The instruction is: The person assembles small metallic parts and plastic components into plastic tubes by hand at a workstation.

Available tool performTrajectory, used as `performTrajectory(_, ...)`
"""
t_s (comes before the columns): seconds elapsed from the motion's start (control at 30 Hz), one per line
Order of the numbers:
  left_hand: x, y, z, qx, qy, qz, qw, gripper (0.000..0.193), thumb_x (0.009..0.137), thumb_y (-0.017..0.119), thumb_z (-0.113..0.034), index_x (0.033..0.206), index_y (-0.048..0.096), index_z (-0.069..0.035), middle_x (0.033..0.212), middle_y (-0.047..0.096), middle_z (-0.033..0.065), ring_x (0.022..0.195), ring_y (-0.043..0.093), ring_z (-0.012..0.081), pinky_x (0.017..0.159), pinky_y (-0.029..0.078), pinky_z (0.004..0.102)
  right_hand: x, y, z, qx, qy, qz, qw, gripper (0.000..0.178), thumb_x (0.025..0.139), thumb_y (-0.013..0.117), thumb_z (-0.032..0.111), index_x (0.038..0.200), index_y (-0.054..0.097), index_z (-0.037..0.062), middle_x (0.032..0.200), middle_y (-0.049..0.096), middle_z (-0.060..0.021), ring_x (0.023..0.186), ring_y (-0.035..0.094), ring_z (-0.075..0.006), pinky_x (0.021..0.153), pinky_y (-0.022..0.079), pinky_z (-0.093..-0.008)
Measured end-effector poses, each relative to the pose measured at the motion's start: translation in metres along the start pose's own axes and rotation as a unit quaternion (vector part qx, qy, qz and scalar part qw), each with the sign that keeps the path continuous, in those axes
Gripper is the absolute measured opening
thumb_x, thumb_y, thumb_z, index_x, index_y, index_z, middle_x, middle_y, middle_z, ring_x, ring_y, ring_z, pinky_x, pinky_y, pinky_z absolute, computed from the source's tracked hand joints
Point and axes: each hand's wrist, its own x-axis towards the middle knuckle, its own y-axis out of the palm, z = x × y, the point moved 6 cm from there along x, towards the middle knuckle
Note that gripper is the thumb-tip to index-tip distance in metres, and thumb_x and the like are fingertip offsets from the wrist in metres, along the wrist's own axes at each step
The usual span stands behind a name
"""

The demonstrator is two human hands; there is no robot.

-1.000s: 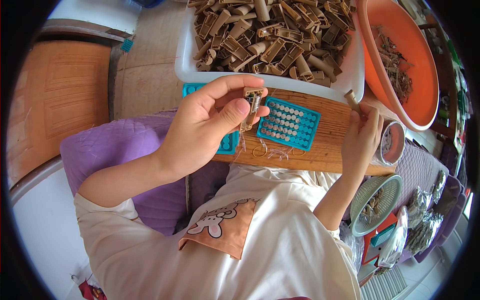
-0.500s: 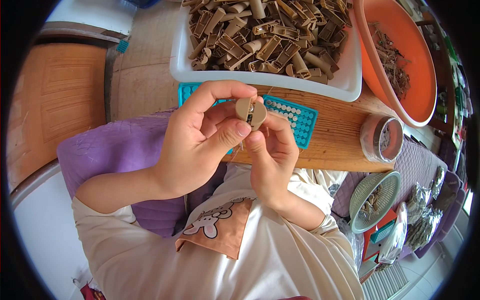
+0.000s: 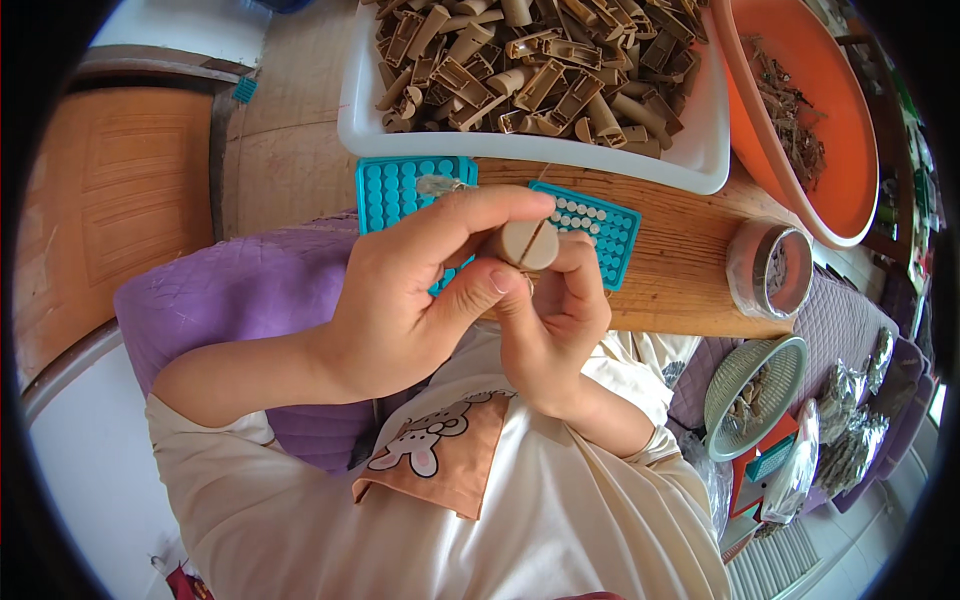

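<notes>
Between my two hands is a tan plastic cylinder (image 3: pixel 528 245), its round end facing up with a thin dark slit running across it. My left hand (image 3: pixel 385 305) comes from the left and grips it, the index finger over the top and the thumb against the lower side. Fingers of my right hand (image 3: pixel 552 335) are closed on its right and lower side. Under and behind the hands lie a teal tray (image 3: pixel 400 190) with round cells and a second teal tray (image 3: pixel 618 240) holding small white round pieces. My left hand partly covers the first tray.
A white tub (image 3: pixel 530 152) heaped with tan half-casings (image 3: pixel 575 95) stands at the far side of the wooden table (image 3: pixel 670 255). Beyond its right end is an orange basin (image 3: pixel 850 130) with scraps. A round plastic-lined container (image 3: pixel 745 270) and a grey-green colander (image 3: pixel 795 370) sit at the right.
The gap across the cylinder's end, with metal visible inside, has narrowed to a thin slit. Both hands and the cylinder have shifted slightly right.
</notes>
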Motion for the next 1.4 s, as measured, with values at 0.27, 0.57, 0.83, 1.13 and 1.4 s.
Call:
performTrajectory(0.27, 0.004, 0.004, -0.013, 0.271, 0.194, -0.018, 0.943, 0.033, 0.077, 0.056, -0.021, 0.102, 0.049, -0.003, 0.093, 0.056, 0.0111, 0.076, 0.056, 0.024, 0.068, 0.047, 0.0337, 0.003, 0.025, 0.001, -0.078, -0.045, 0.121, 0.989, 0.016, 0.069, 0.06, 0.011, 0.081, 0.053, 0.0028, 0.072, 0.054, -0.0109, 0.064, 0.052, -0.0277, 0.056, 0.042, -0.0331)
performTrajectory(0.57, 0.005, 0.007, -0.003, 0.22, 0.144, -0.014, 0.965, 0.026, 0.079, 0.053, -0.022, 0.094, 0.046, -0.002, 0.085, 0.053, 0.011, 0.073, 0.055, 0.0248, 0.063, 0.044, 0.0305, -0.006, 0.034, -0.01, -0.008, -0.043, 0.098, 0.994, 0.01, 0.07, 0.057, 0.011, 0.077, 0.055, 0.0048, 0.074, 0.056, -0.0096, 0.07, 0.054, -0.028, 0.059, 0.044, -0.0345)
performTrajectory(0.83, 0.005, 0.014, -0.002, 0.25, 0.215, 0.052, 0.943, 0.037, 0.081, 0.05, -0.031, 0.102, 0.044, -0.001, 0.1, 0.051, 0.0132, 0.09, 0.053, 0.0281, 0.082, 0.041, 0.0371, 0.005, 0.009, -0.003, -0.169, -0.247, 0.114, 0.947, 0.023, 0.063, 0.065, 0.018, 0.075, 0.052, 0.0023, 0.064, 0.048, -0.0079, 0.053, 0.045, -0.0228, 0.046, 0.036, -0.0314)
performTrajectory(1.13, 0.005, 0.025, -0.004, 0.317, 0.186, 0.149, 0.918, 0.049, 0.077, 0.046, -0.05, 0.08, 0.051, -0.001, 0.08, 0.051, 0.0109, 0.065, 0.055, 0.0207, 0.05, 0.046, 0.0266, 0.018, -0.032, 0.03, -0.238, -0.234, 0.316, 0.888, 0.025, 0.054, 0.065, 0.02, 0.059, 0.045, 0.0066, 0.055, 0.042, -0.0043, 0.048, 0.043, -0.0188, 0.041, 0.035, -0.0301)
performTrajectory(1.4, -0.007, 0.042, -0.005, 0.326, 0.203, 0.217, 0.898, 0.033, 0.069, 0.06, -0.033, 0.063, 0.04, -0.007, 0.062, 0.036, 0.0048, 0.05, 0.045, 0.0185, 0.041, 0.039, 0.0293, 0.014, -0.026, 0.032, -0.141, -0.164, 0.496, 0.841, 0.021, 0.055, 0.063, 0.017, 0.06, 0.048, 0.0043, 0.059, 0.046, -0.006, 0.052, 0.047, -0.0231, 0.046, 0.04, -0.0324)
